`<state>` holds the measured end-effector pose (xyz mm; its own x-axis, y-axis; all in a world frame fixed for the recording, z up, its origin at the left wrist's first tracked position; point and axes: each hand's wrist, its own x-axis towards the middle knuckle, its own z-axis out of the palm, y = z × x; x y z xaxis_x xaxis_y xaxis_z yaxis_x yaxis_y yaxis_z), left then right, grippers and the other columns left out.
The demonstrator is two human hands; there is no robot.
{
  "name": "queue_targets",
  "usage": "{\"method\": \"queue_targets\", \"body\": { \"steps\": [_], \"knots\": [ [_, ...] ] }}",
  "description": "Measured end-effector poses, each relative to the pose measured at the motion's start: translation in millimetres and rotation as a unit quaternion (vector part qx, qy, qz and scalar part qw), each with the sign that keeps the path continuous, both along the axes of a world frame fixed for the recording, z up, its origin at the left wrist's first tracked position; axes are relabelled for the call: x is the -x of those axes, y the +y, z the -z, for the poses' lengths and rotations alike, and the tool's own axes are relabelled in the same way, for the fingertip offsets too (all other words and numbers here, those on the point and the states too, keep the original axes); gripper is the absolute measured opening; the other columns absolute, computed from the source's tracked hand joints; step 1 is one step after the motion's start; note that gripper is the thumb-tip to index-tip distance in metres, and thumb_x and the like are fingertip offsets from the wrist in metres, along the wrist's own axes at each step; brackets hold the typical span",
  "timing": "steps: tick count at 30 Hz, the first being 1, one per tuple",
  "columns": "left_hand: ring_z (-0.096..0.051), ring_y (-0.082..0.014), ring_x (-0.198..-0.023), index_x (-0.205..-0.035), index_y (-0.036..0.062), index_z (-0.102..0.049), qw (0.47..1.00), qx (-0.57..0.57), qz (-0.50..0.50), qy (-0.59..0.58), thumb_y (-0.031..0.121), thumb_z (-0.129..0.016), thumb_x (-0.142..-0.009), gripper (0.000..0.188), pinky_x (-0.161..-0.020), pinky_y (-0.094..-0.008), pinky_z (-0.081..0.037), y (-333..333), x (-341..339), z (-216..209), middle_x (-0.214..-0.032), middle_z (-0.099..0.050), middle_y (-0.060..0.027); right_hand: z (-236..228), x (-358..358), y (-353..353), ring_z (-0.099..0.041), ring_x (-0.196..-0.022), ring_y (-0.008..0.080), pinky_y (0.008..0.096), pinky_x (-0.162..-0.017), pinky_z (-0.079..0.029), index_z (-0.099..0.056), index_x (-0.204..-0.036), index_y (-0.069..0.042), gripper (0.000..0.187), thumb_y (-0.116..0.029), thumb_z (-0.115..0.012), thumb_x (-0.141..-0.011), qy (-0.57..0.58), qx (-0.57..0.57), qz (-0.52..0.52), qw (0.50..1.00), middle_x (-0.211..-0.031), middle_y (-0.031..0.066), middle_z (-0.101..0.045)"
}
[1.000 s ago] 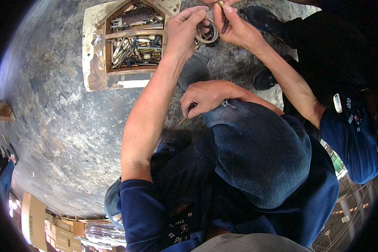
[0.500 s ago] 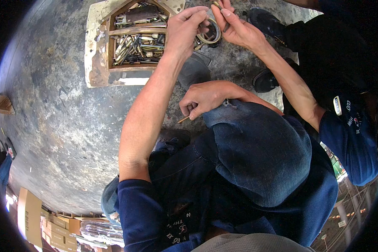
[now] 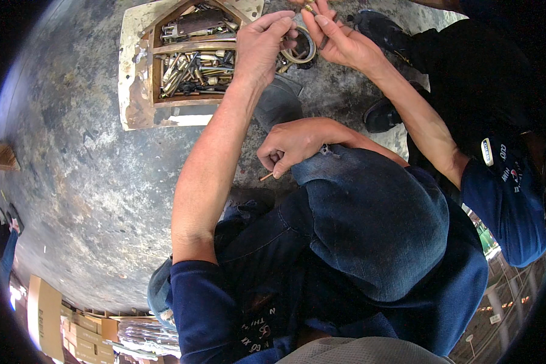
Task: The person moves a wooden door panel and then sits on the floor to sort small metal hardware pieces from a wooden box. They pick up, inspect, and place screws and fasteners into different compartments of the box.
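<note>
My left hand (image 3: 262, 50) reaches forward over the floor beside a wooden compartment box (image 3: 155, 76). Its fingers are curled with the thumb pressed in; whatever they may hold is hidden. Just right of them is a pale-rimmed ring (image 3: 313, 50), like a roll of tape; whether I touch it, I cannot tell. A co-worker's hand (image 3: 352, 48) comes in from the right, with a small brass-coloured fitting (image 3: 310, 8) and a dark piece (image 3: 324, 42) at its fingers. Across my denim knee (image 3: 376, 224) lies my right hand (image 3: 298, 141), closed around a thin tan stick (image 3: 266, 177).
Metal bolts and fittings (image 3: 200, 70) fill the box, which sits on a worn pale board (image 3: 133, 103). The co-worker's dark shoes (image 3: 382, 115) are at the right. Cardboard boxes (image 3: 45, 318) stand at the lower left, and a wooden block (image 3: 3, 156) lies far left.
The co-worker's hand has shifted slightly left, closer to my left hand. My left hand has moved a little left, and the box sits slightly further left in view. My right hand stays on the knee.
</note>
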<state>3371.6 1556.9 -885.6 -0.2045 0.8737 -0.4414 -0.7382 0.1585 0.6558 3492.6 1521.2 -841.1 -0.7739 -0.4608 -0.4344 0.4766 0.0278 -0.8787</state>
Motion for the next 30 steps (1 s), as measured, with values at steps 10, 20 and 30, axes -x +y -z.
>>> {"method": "queue_targets", "body": {
  "steps": [10,20,30],
  "knots": [
    [-0.065,-0.0145,-0.076,-0.103,-0.0019,-0.065,1.000,0.017,-0.010,-0.020,0.008,-0.064,-0.090,0.017,-0.067,-0.0271,-0.054,-12,3,1,-0.088,-0.067,-0.0073,-5,4,2,-0.063,-0.069,0.0204,0.0365,-0.062,-0.047,-0.066,-0.088,-0.002,0.019,-0.017,-0.074,-0.080,0.010,0.004,0.011,1.000,-0.074,0.0093,-0.066],
    [-0.066,-0.0246,-0.101,-0.121,-0.0053,-0.056,0.990,0.013,0.131,0.039,0.001,-0.056,-0.090,0.032,-0.090,-0.0364,-0.054,-54,44,-20,-0.112,-0.065,-0.0158,-3,8,0,-0.062,-0.066,0.0180,0.0343,-0.062,-0.048,-0.066,-0.088,-0.001,0.015,-0.014,-0.071,-0.082,0.003,0.008,0.014,1.000,-0.072,0.0085,-0.067],
    [-0.069,-0.0230,-0.092,-0.118,-0.0089,-0.059,0.965,0.049,0.196,0.164,0.011,-0.055,-0.095,0.030,-0.084,-0.0322,-0.056,-81,86,-49,-0.103,-0.068,-0.0184,-2,6,4,-0.063,-0.073,0.0205,0.0367,-0.068,-0.048,-0.065,-0.094,-0.002,0.017,-0.016,-0.068,-0.084,0.021,-0.042,0.103,0.994,-0.078,0.0104,-0.066]
  ]
}}
